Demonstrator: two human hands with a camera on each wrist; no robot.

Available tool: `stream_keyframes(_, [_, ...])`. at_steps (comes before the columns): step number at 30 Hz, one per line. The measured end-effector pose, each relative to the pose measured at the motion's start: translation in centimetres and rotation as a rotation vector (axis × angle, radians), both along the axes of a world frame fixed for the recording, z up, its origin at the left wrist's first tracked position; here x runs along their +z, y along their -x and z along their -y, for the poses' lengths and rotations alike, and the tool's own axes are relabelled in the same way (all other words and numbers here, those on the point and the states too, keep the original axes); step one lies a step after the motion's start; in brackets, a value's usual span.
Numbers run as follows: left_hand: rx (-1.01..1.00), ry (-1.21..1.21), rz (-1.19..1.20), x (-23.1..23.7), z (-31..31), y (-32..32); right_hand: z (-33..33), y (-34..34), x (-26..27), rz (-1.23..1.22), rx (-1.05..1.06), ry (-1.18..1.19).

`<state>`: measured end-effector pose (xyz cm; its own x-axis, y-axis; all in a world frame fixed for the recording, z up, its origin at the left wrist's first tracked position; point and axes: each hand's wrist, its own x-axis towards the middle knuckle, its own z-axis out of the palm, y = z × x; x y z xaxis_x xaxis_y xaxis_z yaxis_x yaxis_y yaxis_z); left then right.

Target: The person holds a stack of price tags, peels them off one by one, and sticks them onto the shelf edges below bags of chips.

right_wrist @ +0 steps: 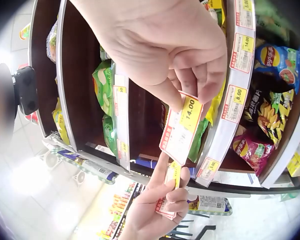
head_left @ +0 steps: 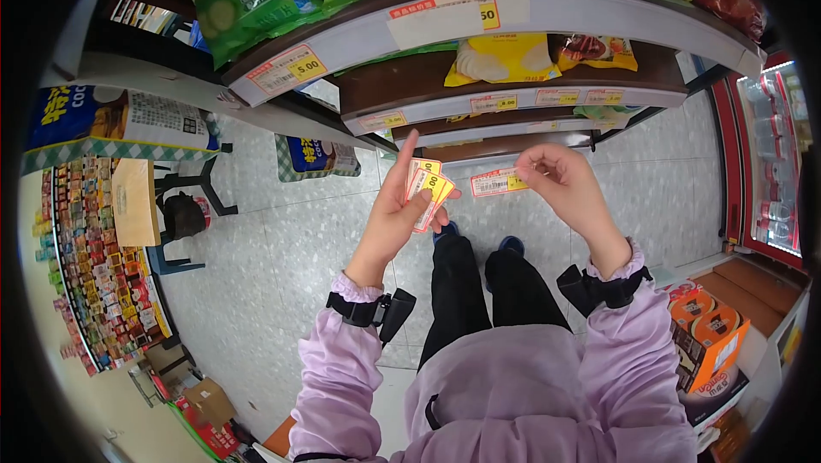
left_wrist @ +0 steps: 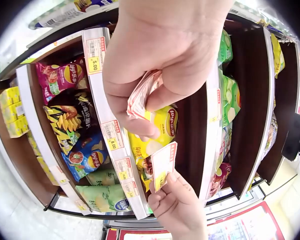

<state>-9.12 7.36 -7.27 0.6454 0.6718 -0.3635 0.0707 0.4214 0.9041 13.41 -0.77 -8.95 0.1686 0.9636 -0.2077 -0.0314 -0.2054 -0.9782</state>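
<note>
I wear a lilac top (head_left: 505, 390) with gathered cuffs (head_left: 353, 289) across the lower frame, black wrist straps (head_left: 352, 311) bearing chunky black devices (head_left: 398, 316), black trousers (head_left: 458, 283), and blue shoes (head_left: 511, 245) near the centre.

Smooth paper price tags (right_wrist: 181, 129) meet crinkled, glossy plastic snack bags (head_left: 505, 59) and matt, wood-like shelves (head_left: 376, 91) edged with smooth plastic strips (head_left: 556, 11), as cloth sleeves (head_left: 342, 369) show soft, matt folds and the floor (head_left: 256, 249) a smooth, faintly shiny finish.
</note>
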Motion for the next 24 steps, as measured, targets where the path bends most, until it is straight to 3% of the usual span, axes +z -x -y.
stream_keyframes(14, [-0.027,0.036,-0.145,-3.2,-5.2,6.3,-4.9,5.3,-3.6,0.109,-0.106,-0.031])
stream_keyframes(16, [-0.04,0.023,-0.139,-3.7,-5.8,7.0,-5.6,5.7,-4.5,0.224,-0.069,-0.088])
stream_keyframes(20, [-0.033,0.056,-0.156,-3.9,-6.7,7.2,-7.1,6.6,-4.5,0.144,-0.033,-0.045])
stream_keyframes(24, [-0.06,0.045,-0.168,-4.0,-7.5,7.1,-8.7,7.0,-4.6,0.293,-0.003,-0.114])
